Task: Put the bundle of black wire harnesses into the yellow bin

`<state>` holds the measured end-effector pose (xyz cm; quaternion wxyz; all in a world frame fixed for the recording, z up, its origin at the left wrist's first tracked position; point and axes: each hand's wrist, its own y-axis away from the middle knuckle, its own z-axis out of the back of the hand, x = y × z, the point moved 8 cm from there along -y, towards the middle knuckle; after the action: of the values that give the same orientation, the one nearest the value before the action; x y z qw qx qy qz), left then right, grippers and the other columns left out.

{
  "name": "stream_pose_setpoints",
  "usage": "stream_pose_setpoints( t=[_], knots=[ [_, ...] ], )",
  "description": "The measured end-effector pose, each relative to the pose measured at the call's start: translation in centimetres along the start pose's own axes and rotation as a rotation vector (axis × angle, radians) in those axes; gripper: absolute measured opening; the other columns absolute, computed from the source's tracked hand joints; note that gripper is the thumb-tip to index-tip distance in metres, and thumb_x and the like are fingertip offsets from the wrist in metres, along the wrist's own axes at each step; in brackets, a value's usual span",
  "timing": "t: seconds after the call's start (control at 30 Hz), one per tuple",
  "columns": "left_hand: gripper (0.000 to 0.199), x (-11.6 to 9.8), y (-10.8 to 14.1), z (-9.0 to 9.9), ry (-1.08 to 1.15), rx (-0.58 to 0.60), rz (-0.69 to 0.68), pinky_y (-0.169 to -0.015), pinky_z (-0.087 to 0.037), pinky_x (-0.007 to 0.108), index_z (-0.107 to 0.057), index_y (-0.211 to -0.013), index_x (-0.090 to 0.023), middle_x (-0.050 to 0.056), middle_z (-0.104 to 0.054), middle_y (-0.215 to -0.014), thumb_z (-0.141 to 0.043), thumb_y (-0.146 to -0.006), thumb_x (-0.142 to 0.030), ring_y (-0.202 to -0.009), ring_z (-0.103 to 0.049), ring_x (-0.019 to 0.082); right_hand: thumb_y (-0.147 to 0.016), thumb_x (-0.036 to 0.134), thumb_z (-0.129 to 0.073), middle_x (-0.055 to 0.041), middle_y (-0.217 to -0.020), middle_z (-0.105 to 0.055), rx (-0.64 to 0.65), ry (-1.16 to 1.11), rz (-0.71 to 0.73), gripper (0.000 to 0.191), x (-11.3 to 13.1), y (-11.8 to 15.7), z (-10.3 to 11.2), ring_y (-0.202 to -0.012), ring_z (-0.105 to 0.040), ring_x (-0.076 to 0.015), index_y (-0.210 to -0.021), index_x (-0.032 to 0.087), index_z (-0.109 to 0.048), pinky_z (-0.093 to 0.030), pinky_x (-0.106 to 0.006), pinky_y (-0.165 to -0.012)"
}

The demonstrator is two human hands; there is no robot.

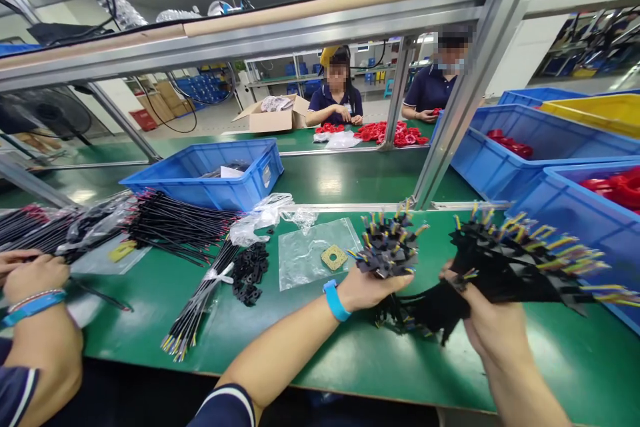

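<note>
Head view: fingers (453,275) around wire bundle (520,260)

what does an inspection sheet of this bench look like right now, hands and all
surface: green table, one continuous mat
job's things: bundle of black wires with coloured tips in left hand; larger bundle in right hand
clutter: clear bag with tan square piece, small black parts, blue bin
hands: both closed on bundles
cables: tied wire bundle lying loose; black wire pile
surroundings: co-worker's hand at left; two people at far bench, red parts
</note>
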<state>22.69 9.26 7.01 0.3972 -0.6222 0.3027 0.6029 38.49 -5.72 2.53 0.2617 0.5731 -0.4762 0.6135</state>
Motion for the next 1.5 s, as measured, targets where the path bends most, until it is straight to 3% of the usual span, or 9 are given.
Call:
stream_pose_setpoints(
  t=[0.2, 0.37, 0.6, 0.67, 0.87, 1.13, 1.2, 1.3, 1.5],
  knots=[
    [0.024, -1.8, -0.5, -2.6, -0.316, 0.192, -0.177, -0.119, -0.049, 0.044, -0.080, -0.108, -0.020, 0.004, -0.076, -0.128, -0.073, -0.085, -0.025, -0.128, -0.066, 0.028, -0.081, 0.059, -0.078, -0.0112, -0.108, -0.075, -0.038, 0.031, 0.048, 0.056, -0.2, 1.4, -3.9, -0.111, -0.068, -0.0331, -0.119, 0.018, -0.072, -0.053, -0.052, -0.103],
    [0.026, -1.9, 0.0, -2.0, -0.446, 0.169, -0.356, -0.119, -0.047, 0.048, -0.082, -0.101, -0.022, 0.010, -0.076, -0.125, -0.062, -0.096, -0.039, -0.128, -0.066, 0.031, -0.079, 0.059, -0.079, -0.0107, -0.114, -0.075, -0.036, 0.107, 0.103, 0.057, 1.1, 1.0, -4.7, -0.123, -0.063, -0.0348, -0.119, 0.019, -0.074, -0.046, -0.055, -0.114],
    [0.047, -0.6, 0.4, 2.2, -0.163, -0.192, -0.128, -0.110, -0.055, 0.050, -0.079, -0.101, -0.017, 0.012, -0.079, -0.112, -0.072, -0.086, -0.061, -0.108, -0.072, 0.030, -0.074, 0.066, -0.082, -0.0087, -0.106, -0.077, 0.126, 0.224, 0.126, 0.049, 1.2, 1.5, -3.4, -0.107, -0.070, -0.0347, -0.098, 0.023, -0.078, -0.042, -0.060, -0.117],
    [0.053, -0.5, 0.5, 2.2, -0.063, -0.215, -0.084, -0.104, -0.058, 0.050, -0.078, -0.096, -0.015, 0.012, -0.079, -0.105, -0.076, -0.080, -0.066, -0.100, -0.073, 0.029, -0.072, 0.069, -0.082, -0.0084, -0.105, -0.077, 0.190, 0.257, 0.136, 0.051, 0.7, 1.9, -3.4, -0.111, -0.069, -0.0360, -0.097, 0.024, -0.079, -0.038, -0.061, -0.120],
    [0.066, -0.8, 0.8, 0.5, 0.105, -0.141, -0.047, -0.105, -0.057, 0.049, -0.079, -0.093, -0.015, 0.011, -0.079, -0.103, -0.083, -0.067, -0.076, -0.102, -0.073, 0.030, -0.079, 0.062, -0.081, -0.0096, -0.117, -0.075, 0.314, 0.288, 0.169, 0.053, -0.8, 3.1, -4.8, -0.122, -0.065, -0.0354, -0.113, 0.023, -0.078, -0.042, -0.058, -0.119],
    [0.055, -1.2, 1.4, 0.5, 0.026, -0.072, -0.064, -0.117, -0.051, 0.048, -0.080, -0.095, -0.018, 0.008, -0.078, -0.117, -0.083, -0.073, -0.069, -0.118, -0.070, 0.031, -0.085, 0.064, -0.073, -0.0058, -0.112, -0.075, 0.165, 0.286, 0.242, 0.043, 0.6, 3.2, -3.7, -0.124, -0.064, -0.0345, -0.105, 0.027, -0.078, -0.035, -0.057, -0.123],
    [0.052, -1.3, 1.5, 0.9, 0.000, -0.090, -0.091, -0.118, -0.051, 0.047, -0.081, -0.100, -0.020, 0.008, -0.078, -0.119, -0.083, -0.075, -0.065, -0.120, -0.070, 0.030, -0.085, 0.061, -0.075, -0.0054, -0.109, -0.076, 0.126, 0.279, 0.249, 0.040, 1.4, 3.1, -3.4, -0.120, -0.065, -0.0334, -0.104, 0.026, -0.077, -0.032, -0.056, -0.125],
    [0.051, -1.8, 1.6, 0.3, 0.045, 0.033, -0.163, -0.118, -0.051, 0.047, -0.080, -0.109, -0.021, 0.007, -0.077, -0.122, -0.084, -0.077, -0.060, -0.122, -0.070, 0.030, -0.085, 0.060, -0.075, -0.0059, -0.108, -0.076, 0.110, 0.270, 0.235, 0.042, 1.7, 2.7, -3.4, -0.114, -0.067, -0.0327, -0.107, 0.023, -0.076, -0.036, -0.056, -0.123],
    [0.067, -3.6, 1.8, -0.1, 0.139, 0.139, -0.208, -0.123, -0.046, 0.047, -0.072, -0.132, -0.021, 0.008, -0.071, -0.137, -0.091, -0.073, -0.046, -0.135, -0.061, 0.032, -0.080, 0.068, -0.076, -0.0063, -0.110, -0.075, 0.178, 0.314, 0.211, 0.053, -0.1, 2.3, -3.4, -0.128, -0.060, -0.0361, -0.114, 0.028, -0.074, -0.036, -0.056, -0.122]
  ],
)
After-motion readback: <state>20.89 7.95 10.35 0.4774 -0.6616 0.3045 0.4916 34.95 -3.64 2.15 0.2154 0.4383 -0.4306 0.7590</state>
